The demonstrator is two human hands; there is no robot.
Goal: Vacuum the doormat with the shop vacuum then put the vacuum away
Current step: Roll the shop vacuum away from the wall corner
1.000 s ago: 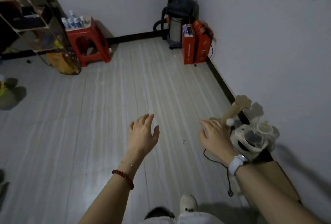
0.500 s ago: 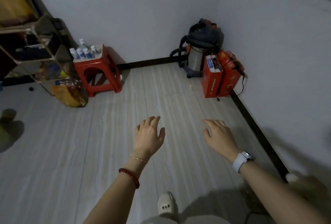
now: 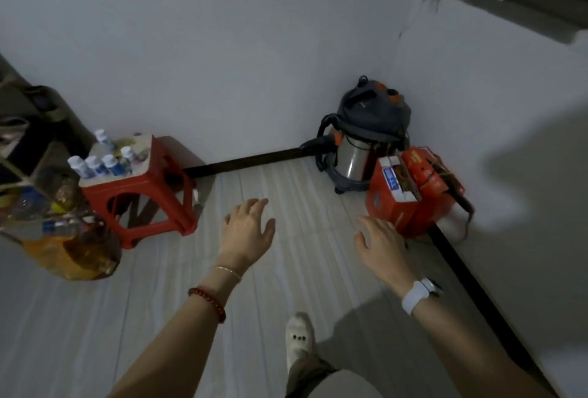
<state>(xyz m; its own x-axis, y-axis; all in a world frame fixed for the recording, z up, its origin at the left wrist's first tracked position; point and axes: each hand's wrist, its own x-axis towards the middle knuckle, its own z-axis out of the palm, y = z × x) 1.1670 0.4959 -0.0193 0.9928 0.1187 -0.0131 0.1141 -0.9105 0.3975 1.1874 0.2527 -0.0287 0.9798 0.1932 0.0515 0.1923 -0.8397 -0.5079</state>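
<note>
The shop vacuum [image 3: 362,140] stands in the far corner of the room, a steel drum with a dark grey lid, orange knobs and a black hose looped at its left side. My left hand [image 3: 248,232] is held out over the floor with fingers spread and holds nothing. My right hand [image 3: 380,245], with a white watch on its wrist, is also out in front, fingers relaxed and empty. Both hands are well short of the vacuum. No doormat is in view.
Two red cardboard boxes [image 3: 410,197] lean against the right wall just in front of the vacuum. A red plastic stool [image 3: 143,197] with small bottles on top stands at the left, beside a shelf [image 3: 31,181] and a large oil jug [image 3: 73,254]. My white shoe [image 3: 297,340] is on the pale floor.
The view has come closer to the corner, so the vacuum and red boxes look larger. The small fan-like object near the right wall has dropped out of view. Both hands stay empty.
</note>
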